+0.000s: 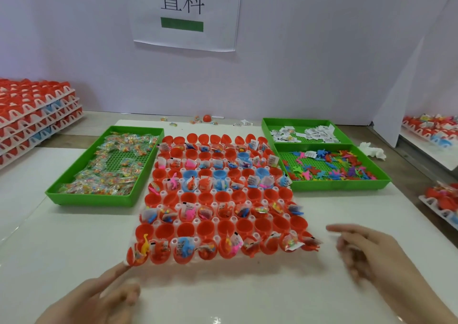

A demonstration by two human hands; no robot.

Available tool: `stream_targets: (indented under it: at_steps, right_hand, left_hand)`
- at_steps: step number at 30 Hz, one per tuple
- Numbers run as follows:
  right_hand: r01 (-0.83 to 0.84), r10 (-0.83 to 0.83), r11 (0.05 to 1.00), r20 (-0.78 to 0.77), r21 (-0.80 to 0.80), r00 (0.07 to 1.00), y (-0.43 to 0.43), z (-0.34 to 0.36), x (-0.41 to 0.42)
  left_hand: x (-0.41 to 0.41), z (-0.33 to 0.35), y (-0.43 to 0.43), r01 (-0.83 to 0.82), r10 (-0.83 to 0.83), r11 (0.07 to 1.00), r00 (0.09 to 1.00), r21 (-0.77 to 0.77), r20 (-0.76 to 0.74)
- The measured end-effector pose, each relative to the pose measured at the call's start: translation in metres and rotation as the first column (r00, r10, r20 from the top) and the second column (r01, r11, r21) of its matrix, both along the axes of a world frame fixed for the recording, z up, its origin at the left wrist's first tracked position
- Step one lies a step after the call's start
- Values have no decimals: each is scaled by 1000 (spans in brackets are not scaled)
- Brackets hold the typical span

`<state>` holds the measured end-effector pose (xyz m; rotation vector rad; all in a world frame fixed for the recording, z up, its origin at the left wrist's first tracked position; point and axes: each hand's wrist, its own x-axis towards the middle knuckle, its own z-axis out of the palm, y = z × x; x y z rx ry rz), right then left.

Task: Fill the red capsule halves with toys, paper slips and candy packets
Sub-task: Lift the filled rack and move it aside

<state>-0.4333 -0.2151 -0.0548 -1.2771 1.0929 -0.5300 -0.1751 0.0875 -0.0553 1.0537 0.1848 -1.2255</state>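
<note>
Red capsule halves (207, 229) sit in a white tray (173, 242), its near-left corner touched by the left hand's (99, 296) straight forefinger, the blurred right hand (371, 254) loosely spread alongside.

The left hand (99, 296) and the right hand (366, 252) are bare, and the forearms (418, 299) behind them are bare too. The right hand looks blurred.

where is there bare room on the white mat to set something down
Near strip of white mat between left hand and right hand; patches in front of candy tray and toy tray. Crowded around the capsule tray.
</note>
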Motion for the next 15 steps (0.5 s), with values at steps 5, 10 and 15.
stream_targets:
  at_steps: [5,10,15]
  right_hand:
    - [-98,96,987,-19,-125,995,-26,7,36]
    - [-242,227,963,-120,-122,966,-32,9,72]
    - [-262,244,961,-175,-87,954,-37,5,83]
  left_hand:
    - [25,-6,39,36,-65,996,927,84,371]
    - [62,-19,10,-124,36,985,818,115,574]
    - [66,-24,-24,-71,-9,990,831,123,556]
